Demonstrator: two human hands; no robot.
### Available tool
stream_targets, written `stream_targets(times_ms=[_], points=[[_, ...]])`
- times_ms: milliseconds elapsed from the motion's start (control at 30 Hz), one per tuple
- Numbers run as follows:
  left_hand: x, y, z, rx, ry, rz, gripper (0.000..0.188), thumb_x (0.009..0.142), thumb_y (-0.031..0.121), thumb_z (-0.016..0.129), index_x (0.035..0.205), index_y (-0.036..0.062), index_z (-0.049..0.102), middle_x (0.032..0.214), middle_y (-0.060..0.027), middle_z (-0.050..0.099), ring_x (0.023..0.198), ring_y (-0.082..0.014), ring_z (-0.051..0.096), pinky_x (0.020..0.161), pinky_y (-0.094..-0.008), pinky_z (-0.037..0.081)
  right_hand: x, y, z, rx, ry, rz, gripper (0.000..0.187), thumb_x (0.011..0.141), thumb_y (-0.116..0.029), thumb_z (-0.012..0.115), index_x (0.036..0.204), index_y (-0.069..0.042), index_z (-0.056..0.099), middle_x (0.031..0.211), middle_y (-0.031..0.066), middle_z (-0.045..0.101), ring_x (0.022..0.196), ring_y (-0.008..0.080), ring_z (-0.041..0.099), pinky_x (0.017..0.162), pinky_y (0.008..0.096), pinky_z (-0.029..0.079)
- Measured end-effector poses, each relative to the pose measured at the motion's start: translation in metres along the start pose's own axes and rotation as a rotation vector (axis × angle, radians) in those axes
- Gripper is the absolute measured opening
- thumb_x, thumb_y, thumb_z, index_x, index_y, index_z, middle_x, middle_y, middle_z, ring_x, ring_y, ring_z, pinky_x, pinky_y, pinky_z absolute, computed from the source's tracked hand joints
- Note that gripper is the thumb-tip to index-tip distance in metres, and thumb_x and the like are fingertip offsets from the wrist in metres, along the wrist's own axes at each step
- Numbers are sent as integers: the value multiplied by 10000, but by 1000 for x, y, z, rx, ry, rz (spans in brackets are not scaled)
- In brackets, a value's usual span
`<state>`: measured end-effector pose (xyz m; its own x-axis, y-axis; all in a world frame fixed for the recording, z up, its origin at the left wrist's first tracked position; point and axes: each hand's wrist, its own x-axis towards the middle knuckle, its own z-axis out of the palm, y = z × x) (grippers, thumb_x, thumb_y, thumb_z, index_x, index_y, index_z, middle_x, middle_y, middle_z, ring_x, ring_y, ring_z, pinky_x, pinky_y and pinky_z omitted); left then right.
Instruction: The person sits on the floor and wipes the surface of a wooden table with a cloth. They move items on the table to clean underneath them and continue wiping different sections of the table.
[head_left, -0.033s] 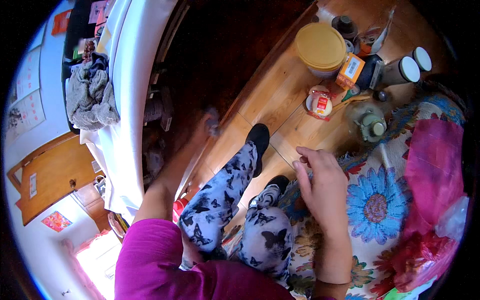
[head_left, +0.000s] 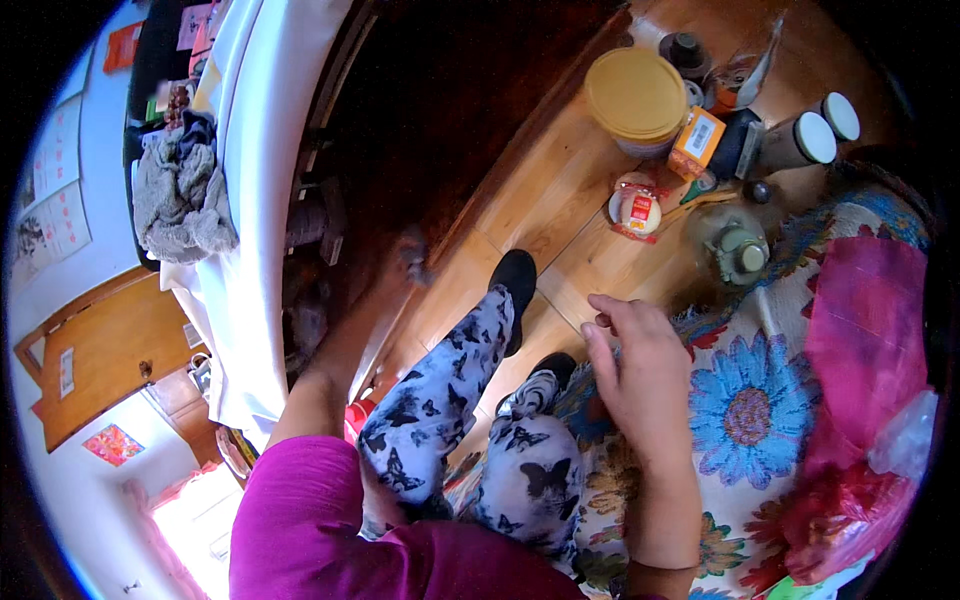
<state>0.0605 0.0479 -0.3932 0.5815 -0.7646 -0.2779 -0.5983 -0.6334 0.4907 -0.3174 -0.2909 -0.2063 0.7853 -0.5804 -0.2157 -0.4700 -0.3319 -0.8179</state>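
My left arm reaches down and forward along the dark recess beside the wooden ledge. At its end my left hand [head_left: 396, 274] is dim and motion-blurred. A small greyish, crumpled-looking thing [head_left: 414, 256] shows at its fingers; its kind is too blurred to tell. My right hand [head_left: 643, 375] hovers over the edge of the flowered cover [head_left: 745, 415], thumb and fingers apart with nothing between them. Below lie my legs in butterfly-print trousers [head_left: 420, 410], with dark shoes [head_left: 515, 285] on the wood-look floor [head_left: 560, 240].
Ahead right stand a yellow-lidded tub [head_left: 637, 95], an orange box [head_left: 697, 143], a red-labelled packet [head_left: 637, 208], a glass jar [head_left: 740, 250] and white-lidded jars [head_left: 815, 138]. Pink plastic [head_left: 865, 330] lies at right. On the left, a white cloth [head_left: 262, 130] hangs near a grey knitted bundle [head_left: 182, 195].
My left hand with the greyish thing has shifted slightly left and down. My right hand has barely moved; the objects on the floor appear slightly shifted in the view.
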Motion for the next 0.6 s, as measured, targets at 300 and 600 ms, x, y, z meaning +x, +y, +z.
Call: stream_targets(times_ms=[300, 600], points=[[152, 77, 40, 378, 281, -63, 329, 956, 177, 587, 1285, 182, 600, 1178, -212, 634, 1087, -389, 600, 963, -479, 486, 9, -1, 5, -42, -4, -26, 289, 895, -248, 719, 1139, -97, 686, 960, 98, 659, 903, 299, 650, 780, 415, 537], [227, 187, 39, 320, 158, 339, 487, 853, 36, 651, 1297, 228, 594, 1338, -133, 535, 1292, -403, 445, 1072, -516, 412, 2, 3, 4, -40, -50, 2, 300, 886, -244, 734, 1146, -103, 686, 955, 97, 662, 908, 301, 653, 791, 410, 538]])
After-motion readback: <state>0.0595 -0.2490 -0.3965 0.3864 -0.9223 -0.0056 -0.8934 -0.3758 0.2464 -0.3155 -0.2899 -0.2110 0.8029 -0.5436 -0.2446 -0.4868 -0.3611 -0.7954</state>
